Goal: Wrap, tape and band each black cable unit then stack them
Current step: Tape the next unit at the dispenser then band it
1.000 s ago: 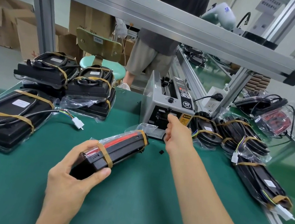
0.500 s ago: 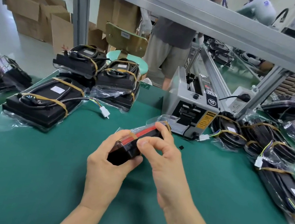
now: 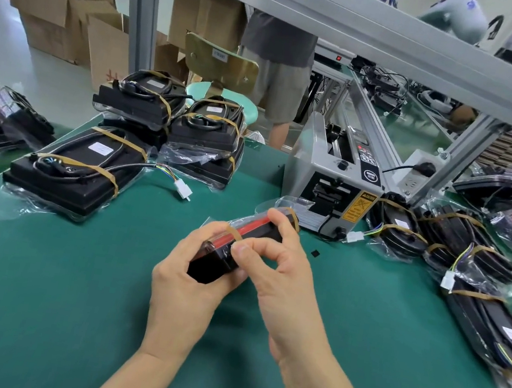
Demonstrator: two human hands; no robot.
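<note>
Tape seems to be the step in hand, judging by how the fingers sit. The left hand (image 3: pixel 188 284) grips the near end of the unit (image 3: pixel 232 244), thumb and fingers curled round it, and holds it tilted above the mat (image 3: pixel 28 291), far end pointing toward the dispenser (image 3: pixel 333 186). The right hand (image 3: pixel 281 276) rests over the unit's top edge: thumb and forefinger are pinched together at the near band (image 3: pixel 234 232), the other fingers curled on the far side. Whether a piece of tape sits under that pinch is too small to tell.

To do it well, I would keep the left grip firm so the unit cannot twist, pull the clear wrap (image 3: pixel 266 205) snug before pressing, and rub the tape down flat from one end to the other so no fold lifts. The loose flap of wrap near the dispenser looks likely to bunch; smooth it first. A second band (image 3: pixel 291 215) already circles the far end.

Finished units are stacked at the back left (image 3: pixel 204 131), with more lying to the right (image 3: pixel 463 242).
</note>
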